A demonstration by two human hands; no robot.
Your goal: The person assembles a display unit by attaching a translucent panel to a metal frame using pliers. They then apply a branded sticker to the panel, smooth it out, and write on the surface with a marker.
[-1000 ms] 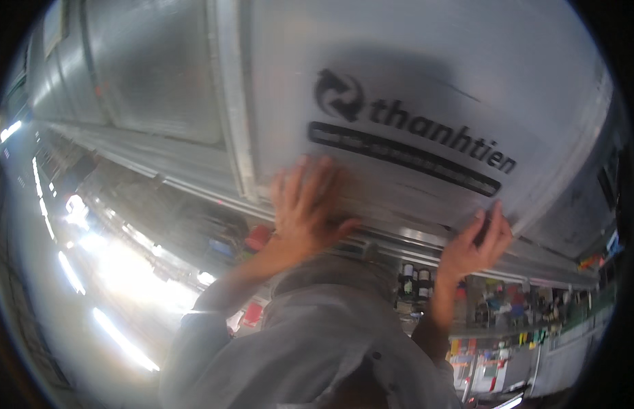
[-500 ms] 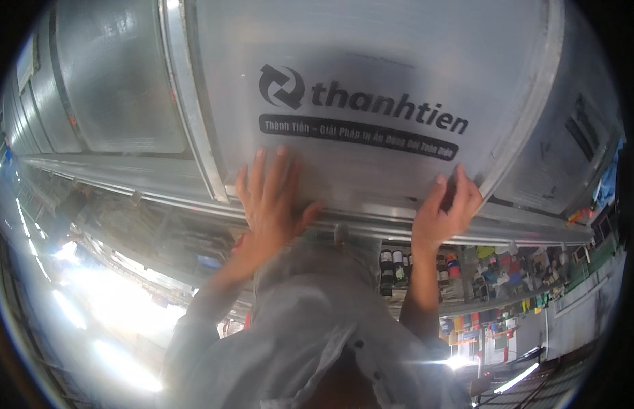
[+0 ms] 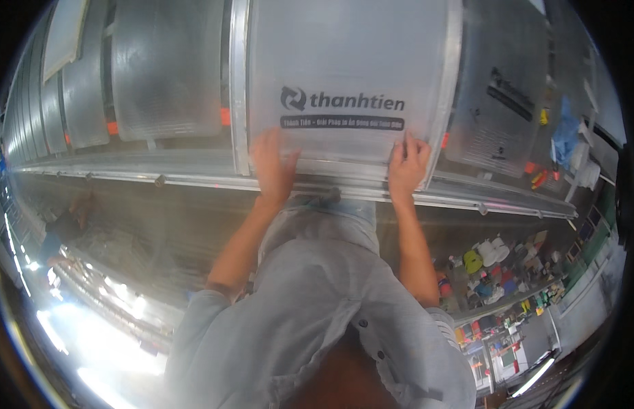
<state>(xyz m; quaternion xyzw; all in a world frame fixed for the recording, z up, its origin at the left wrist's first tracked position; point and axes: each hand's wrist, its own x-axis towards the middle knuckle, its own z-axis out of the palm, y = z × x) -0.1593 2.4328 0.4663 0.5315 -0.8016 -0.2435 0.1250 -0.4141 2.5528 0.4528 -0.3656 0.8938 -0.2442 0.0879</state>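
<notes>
Smooth translucent sheet (image 3: 348, 54): left hand (image 3: 273, 163), seven o'clock, loosely spread; right hand (image 3: 408, 167), five o'clock, half-curled, grip we cannot discern.

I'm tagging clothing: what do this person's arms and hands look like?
Grey sleeves end near the elbows, leaving the forearms bare. The left hand and right hand are gloveless; no wristwear shows. Blur hides finer detail.

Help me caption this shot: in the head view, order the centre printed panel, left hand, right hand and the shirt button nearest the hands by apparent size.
1. Centre printed panel
2. Left hand and right hand: too alike to rank; the left is blurred
3. Shirt button
</notes>
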